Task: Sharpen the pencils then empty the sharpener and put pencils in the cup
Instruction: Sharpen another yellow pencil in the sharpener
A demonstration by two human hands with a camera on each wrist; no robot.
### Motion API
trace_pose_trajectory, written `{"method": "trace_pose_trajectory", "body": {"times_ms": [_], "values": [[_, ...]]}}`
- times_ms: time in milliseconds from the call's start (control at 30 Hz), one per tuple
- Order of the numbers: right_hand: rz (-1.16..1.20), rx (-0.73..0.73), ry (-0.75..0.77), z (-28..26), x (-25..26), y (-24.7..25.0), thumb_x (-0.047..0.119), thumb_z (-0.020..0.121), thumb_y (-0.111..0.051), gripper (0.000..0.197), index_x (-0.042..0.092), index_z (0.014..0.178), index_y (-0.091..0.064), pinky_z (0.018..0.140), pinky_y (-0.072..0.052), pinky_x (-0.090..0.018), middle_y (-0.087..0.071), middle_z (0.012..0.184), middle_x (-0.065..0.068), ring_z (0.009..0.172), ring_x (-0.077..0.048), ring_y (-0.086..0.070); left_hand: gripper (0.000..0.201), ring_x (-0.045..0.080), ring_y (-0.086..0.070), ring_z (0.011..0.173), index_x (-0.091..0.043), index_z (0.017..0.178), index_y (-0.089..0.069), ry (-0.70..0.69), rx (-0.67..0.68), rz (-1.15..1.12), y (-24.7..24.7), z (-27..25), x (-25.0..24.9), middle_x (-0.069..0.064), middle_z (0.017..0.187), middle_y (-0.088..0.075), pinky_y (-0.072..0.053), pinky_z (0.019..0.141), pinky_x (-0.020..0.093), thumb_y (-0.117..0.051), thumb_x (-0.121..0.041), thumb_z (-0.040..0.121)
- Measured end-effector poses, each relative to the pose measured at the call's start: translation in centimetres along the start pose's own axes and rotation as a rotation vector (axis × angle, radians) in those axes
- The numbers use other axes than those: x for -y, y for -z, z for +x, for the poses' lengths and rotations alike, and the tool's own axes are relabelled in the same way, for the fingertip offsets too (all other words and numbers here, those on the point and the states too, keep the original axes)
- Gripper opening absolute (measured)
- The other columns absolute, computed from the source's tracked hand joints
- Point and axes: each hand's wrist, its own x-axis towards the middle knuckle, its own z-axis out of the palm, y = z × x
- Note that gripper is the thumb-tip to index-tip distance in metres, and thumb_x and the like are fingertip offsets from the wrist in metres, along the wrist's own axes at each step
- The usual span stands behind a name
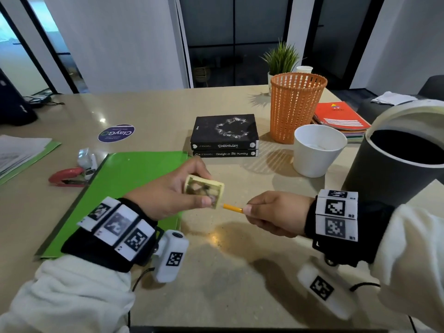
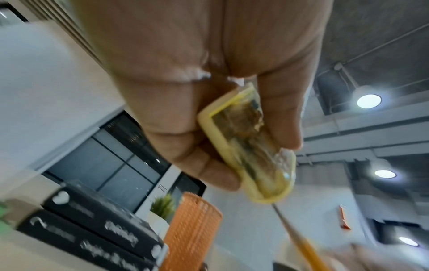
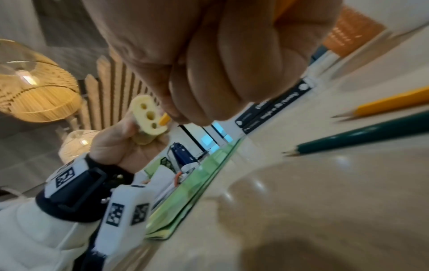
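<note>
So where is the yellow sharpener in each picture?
Head view: the sharpener is just left of the middle, held by the left hand.
Left wrist view: the sharpener is right of the middle, under the palm.
Right wrist view: the sharpener is left of the middle, its three holes facing the camera.
Shared landmark: the two stacked black books.

a beige table (image 1: 235, 272) with a glossy top carries, by its left edge, papers on a green sheet (image 1: 21, 155), a red stapler (image 1: 68, 177) and a green folder (image 1: 125, 188). a round sticker (image 1: 116, 133) lies farther back. two black books (image 1: 224, 135) are stacked mid-table. toward the right edge stand an orange basket (image 1: 296, 106), a white cup (image 1: 318, 150), notebooks (image 1: 341, 117) and a potted plant (image 1: 281, 61). a yellow pencil (image 3: 392, 104) and a green pencil (image 3: 362, 135) lie loose on the top.
</note>
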Motion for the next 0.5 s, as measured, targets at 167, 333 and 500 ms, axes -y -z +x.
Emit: {"method": "trace_pose_trajectory", "body": {"times_ms": [167, 333, 500], "values": [[-0.181, -0.197, 0.018, -0.5, -0.6, 1.1, 0.029, 0.097, -0.04, 0.041, 0.018, 0.058, -0.043, 0.045, -0.03, -0.019, -0.038, 0.042, 0.008, 0.038, -0.006, -0.033, 0.051, 0.017, -0.053, 0.07, -0.036, 0.079, -0.055, 0.009, -0.151, -0.081, 3.2, -0.9, 0.3, -0.011, 0.073, -0.061, -0.042, 0.062, 0.023, -0.083, -0.058, 0.043], [-0.376, -0.24, 0.053, -0.4, -0.2, 1.1, 0.033, 0.097, -0.038, 0.036, 0.019, 0.064, -0.045, 0.063, -0.036, -0.029, -0.044, 0.059, 0.004, 0.057, -0.012, -0.041, 0.075, 0.017, -0.064, 0.061, -0.015, 0.083, -0.053, 0.075, -0.259, -0.328, 3.1, -0.3, 0.6, 0.002, 0.07, -0.066, -0.054, 0.054, 0.026, -0.092, -0.044, 0.025], [-0.621, -0.247, 0.087, -0.4, -0.8, 1.2, 0.035, 0.097, -0.035, 0.026, 0.02, 0.083, -0.051, 0.068, -0.041, -0.03, -0.049, 0.067, 0.007, 0.071, -0.015, -0.051, 0.026, 0.015, -0.065, 0.054, -0.01, 0.08, -0.047, 0.133, -0.381, -0.452, 2.8, -0.4, 0.7, 0.011, 0.072, -0.062, -0.053, 0.045, 0.02, -0.066, -0.016, 0.064]]}}
